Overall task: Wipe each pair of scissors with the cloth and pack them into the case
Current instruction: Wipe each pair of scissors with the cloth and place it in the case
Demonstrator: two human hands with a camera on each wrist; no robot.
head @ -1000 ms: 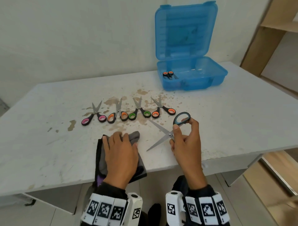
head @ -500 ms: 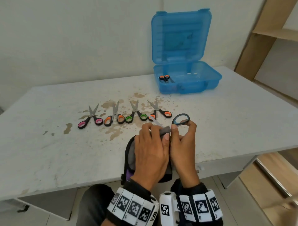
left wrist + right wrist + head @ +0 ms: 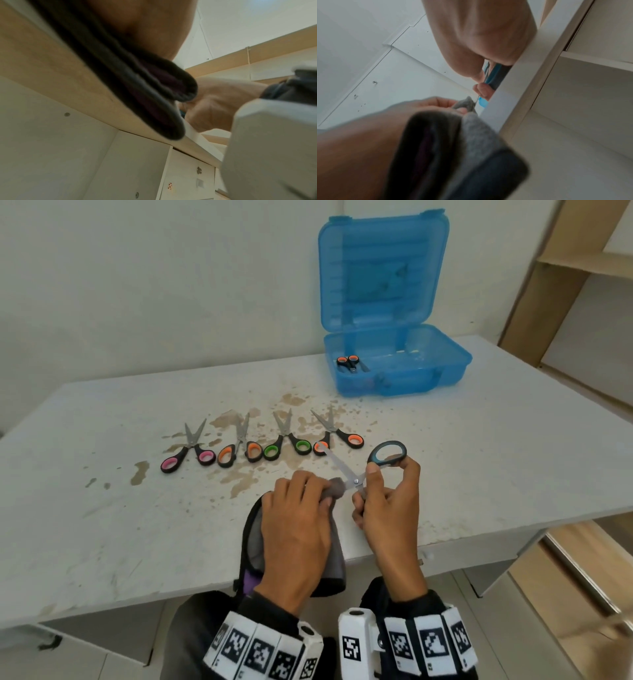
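My right hand point(image 3: 388, 474) grips a pair of blue-handled scissors point(image 3: 387, 453) just above the table's front edge, blades spread. One bare blade points up and left. My left hand point(image 3: 322, 493) pinches the grey cloth point(image 3: 337, 487) around the other blade, close to the pivot. The rest of the cloth point(image 3: 154, 94) hangs over the table edge under my left palm. In the right wrist view the cloth point(image 3: 469, 104) bunches at my left fingertips point(image 3: 440, 102). The open blue case point(image 3: 428, 378) stands at the back right with orange-handled scissors point(image 3: 349, 362) inside.
Several scissors lie in a row on the stained white table point(image 3: 496, 457): a pink pair point(image 3: 187, 451), an orange pair point(image 3: 239, 448), a green pair point(image 3: 287, 441) and another orange pair point(image 3: 337, 436). A wooden shelf unit point(image 3: 565, 268) stands at the right.
My left hand lifted the cloth off the table, carried it right to the scissors and wrapped it around a blade. The right hand kept holding the scissors in about the same place.
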